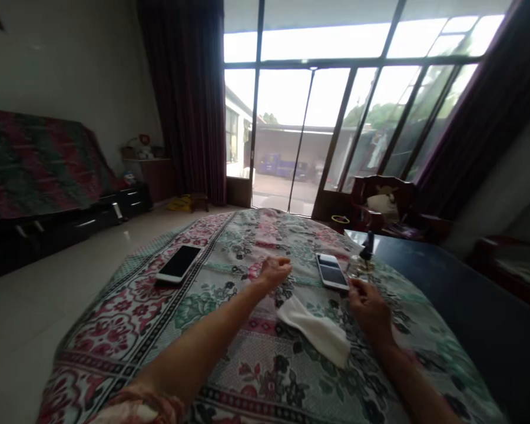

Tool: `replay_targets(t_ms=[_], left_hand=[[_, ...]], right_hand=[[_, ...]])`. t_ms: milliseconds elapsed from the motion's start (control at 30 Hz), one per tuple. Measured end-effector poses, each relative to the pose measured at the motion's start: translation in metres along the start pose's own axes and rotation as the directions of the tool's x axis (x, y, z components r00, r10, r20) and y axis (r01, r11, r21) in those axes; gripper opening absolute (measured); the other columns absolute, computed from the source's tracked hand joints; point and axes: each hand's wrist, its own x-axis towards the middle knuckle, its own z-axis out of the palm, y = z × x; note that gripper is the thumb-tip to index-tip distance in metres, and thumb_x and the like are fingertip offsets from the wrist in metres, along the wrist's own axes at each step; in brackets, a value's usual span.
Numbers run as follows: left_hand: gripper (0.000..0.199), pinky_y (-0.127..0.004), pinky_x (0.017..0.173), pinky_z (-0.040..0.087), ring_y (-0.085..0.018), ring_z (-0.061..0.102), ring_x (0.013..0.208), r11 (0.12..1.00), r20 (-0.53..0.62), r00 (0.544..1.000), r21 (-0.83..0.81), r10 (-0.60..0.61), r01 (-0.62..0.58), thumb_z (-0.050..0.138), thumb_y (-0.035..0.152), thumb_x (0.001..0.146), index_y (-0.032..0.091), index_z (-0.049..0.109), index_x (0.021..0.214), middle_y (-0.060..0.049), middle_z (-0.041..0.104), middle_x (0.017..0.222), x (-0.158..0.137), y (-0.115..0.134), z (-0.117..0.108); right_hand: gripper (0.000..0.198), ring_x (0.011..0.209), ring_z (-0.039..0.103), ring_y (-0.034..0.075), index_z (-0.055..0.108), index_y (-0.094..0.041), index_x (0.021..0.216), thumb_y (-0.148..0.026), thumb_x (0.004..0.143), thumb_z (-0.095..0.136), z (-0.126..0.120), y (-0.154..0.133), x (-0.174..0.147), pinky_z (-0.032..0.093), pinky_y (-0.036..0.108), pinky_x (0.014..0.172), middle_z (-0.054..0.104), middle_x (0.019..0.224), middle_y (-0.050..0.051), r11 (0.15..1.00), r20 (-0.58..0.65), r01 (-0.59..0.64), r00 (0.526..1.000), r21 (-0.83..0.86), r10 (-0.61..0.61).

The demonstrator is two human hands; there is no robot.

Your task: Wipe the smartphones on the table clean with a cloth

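Observation:
My left hand (275,271) hovers over the middle of the cloth-covered table, its fingers curled together and nothing visible in them. At the lower right corner of a white smartphone (333,271), the fingers of my right hand (371,306) are closed against its edge. The phone's screen faces up and reflects the window. Between my forearms lies a crumpled white cloth (317,331). Just beyond my right hand stands a clear spray bottle (360,265) with a black nozzle. A second smartphone (179,264), white-edged with a dark screen, rests at the left of the table.
A flowered tablecloth (242,368) covers the round table. To the right is a dark, glossy surface (441,282). A wooden chair (382,203) stands beyond it. Glass doors (287,147) and dark curtains (183,106) are at the back; a low black cabinet (70,229) stands left.

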Motion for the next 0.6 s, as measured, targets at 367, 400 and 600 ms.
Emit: replay_targets(t_ms=[367,400,600], left_hand=[[0.048,-0.045,0.112,0.025,-0.035,0.042,0.130,0.908,-0.442,0.876,0.419,0.191,0.014,0.063,0.021,0.076,0.016,0.061,0.124,-0.015,0.057,0.133,-0.052,-0.044,-0.200],[0.051,-0.046,0.111,0.027,-0.036,0.043,0.129,0.836,-0.481,0.850,0.540,0.216,0.093,0.064,0.026,0.077,0.015,0.059,0.126,-0.016,0.055,0.133,-0.056,-0.052,-0.213],[0.075,-0.041,0.105,0.036,-0.036,0.046,0.129,0.603,-0.530,0.841,0.708,0.109,0.368,0.067,0.051,0.073,0.007,0.049,0.131,-0.021,0.052,0.133,-0.071,-0.095,-0.239]], right_hand=[[0.030,0.066,0.062,0.018,0.070,-0.018,0.096,-0.030,0.080,0.047,0.027,-0.103,0.004,0.050,0.031,0.066,0.069,0.094,0.009,0.942,0.157,0.309,0.932,0.127,-0.327],[0.029,0.067,0.062,0.018,0.070,-0.018,0.096,-0.028,0.081,0.046,0.041,-0.122,0.000,0.050,0.030,0.066,0.069,0.091,0.009,0.928,0.214,0.331,0.907,0.173,-0.363],[0.035,0.081,0.064,0.018,0.071,-0.015,0.100,-0.009,0.075,0.048,0.147,-0.230,-0.039,0.050,0.030,0.078,0.070,0.099,0.009,0.871,0.494,0.316,0.727,0.376,-0.477]])
